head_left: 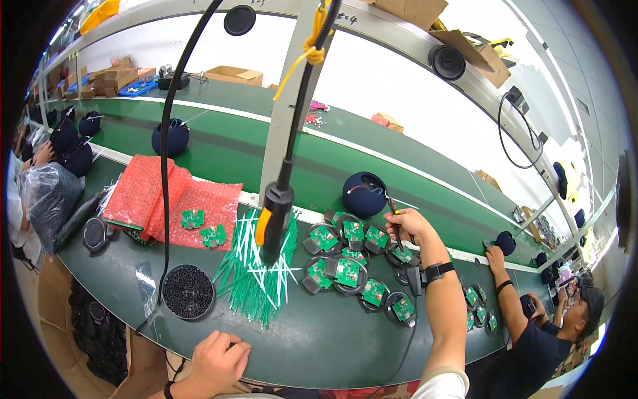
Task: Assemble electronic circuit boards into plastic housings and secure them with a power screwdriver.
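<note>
My right hand (411, 226) is closed round a slim dark tool with a yellow part (395, 214). The tool's tip points at a round dark blue shell (364, 194) on the green conveyor, by a small white piece on its side. Whether they touch, I cannot tell. Below that hand lie several round black speaker-like parts with green circuit boards (347, 272) on them. At the table's front edge rests my left hand (220, 359), its fingers curled. Anything inside its grip is hidden. A bundle of green and white strips (256, 279) lies beyond it.
A black electric screwdriver (276, 216) hangs in front of the metal post. At left stand a round tin of black screws (188, 292) and red bubble wrap (193, 193) with boards. Another person (545, 339) works at right; an open carton (60, 312) sits lower left.
</note>
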A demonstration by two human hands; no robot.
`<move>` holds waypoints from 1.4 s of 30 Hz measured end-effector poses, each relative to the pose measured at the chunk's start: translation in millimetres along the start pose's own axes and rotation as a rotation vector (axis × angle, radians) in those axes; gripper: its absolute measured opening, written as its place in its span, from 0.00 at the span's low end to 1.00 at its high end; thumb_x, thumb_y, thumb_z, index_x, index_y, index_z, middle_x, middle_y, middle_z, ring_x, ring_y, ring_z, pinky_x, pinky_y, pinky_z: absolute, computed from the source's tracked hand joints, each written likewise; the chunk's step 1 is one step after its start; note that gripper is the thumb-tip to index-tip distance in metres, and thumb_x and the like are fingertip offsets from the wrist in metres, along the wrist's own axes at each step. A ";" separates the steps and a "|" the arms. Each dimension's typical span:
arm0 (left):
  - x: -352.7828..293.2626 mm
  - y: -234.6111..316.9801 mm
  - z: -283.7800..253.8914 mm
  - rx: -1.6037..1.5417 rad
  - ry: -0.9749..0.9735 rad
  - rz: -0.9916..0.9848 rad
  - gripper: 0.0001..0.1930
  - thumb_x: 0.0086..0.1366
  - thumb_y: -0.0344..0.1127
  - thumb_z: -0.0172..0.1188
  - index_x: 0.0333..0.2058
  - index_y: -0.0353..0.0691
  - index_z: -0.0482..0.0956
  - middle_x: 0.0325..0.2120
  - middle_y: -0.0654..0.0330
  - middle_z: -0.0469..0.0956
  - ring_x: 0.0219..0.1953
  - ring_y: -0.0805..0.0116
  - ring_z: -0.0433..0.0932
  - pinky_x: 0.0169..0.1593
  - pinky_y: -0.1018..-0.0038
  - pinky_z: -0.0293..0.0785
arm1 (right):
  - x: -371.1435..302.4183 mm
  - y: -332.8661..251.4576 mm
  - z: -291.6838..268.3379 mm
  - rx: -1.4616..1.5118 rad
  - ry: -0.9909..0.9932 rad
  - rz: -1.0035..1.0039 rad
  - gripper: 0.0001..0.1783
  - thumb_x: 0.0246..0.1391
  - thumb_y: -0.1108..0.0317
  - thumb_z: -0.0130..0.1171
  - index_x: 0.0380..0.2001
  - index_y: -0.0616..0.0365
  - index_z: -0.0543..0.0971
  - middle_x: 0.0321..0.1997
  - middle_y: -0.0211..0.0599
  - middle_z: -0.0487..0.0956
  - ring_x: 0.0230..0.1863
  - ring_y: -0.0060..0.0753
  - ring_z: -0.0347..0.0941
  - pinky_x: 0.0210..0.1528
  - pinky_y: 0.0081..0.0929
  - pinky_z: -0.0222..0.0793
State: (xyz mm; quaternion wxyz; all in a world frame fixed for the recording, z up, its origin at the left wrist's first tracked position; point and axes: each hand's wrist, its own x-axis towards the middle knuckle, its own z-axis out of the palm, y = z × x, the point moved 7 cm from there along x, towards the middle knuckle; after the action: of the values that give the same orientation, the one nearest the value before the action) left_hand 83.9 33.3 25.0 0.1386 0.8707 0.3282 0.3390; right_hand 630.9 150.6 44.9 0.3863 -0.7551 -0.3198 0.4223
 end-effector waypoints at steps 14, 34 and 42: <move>1.6 1.1 -0.3 0.037 0.021 0.030 0.08 0.50 0.29 0.73 0.30 0.45 0.85 0.28 0.64 0.78 0.28 0.64 0.75 0.28 0.68 0.72 | 5.6 13.4 -3.1 0.227 -0.043 0.057 0.09 0.69 0.68 0.58 0.40 0.64 0.79 0.24 0.28 0.73 0.22 0.25 0.72 0.23 0.30 0.72; -0.3 -2.2 1.8 0.041 0.016 0.017 0.08 0.50 0.28 0.72 0.30 0.44 0.85 0.28 0.64 0.78 0.27 0.63 0.75 0.28 0.68 0.73 | 8.7 25.0 -59.1 -1.000 0.248 -0.347 0.20 0.37 0.64 0.79 0.31 0.60 0.80 0.30 0.44 0.83 0.33 0.43 0.80 0.42 0.38 0.75; 1.8 1.4 -0.8 0.020 0.029 0.010 0.08 0.50 0.26 0.71 0.30 0.43 0.84 0.29 0.62 0.78 0.28 0.60 0.76 0.29 0.66 0.73 | 6.1 33.3 -57.5 -0.958 0.262 -0.388 0.17 0.42 0.63 0.75 0.32 0.59 0.79 0.34 0.50 0.84 0.38 0.54 0.81 0.45 0.42 0.76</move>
State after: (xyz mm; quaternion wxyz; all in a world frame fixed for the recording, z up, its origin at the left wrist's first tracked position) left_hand 85.0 33.5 27.1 0.1233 0.8688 0.3292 0.3487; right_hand 689.7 121.0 34.0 0.1058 -0.8202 -0.5598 0.0520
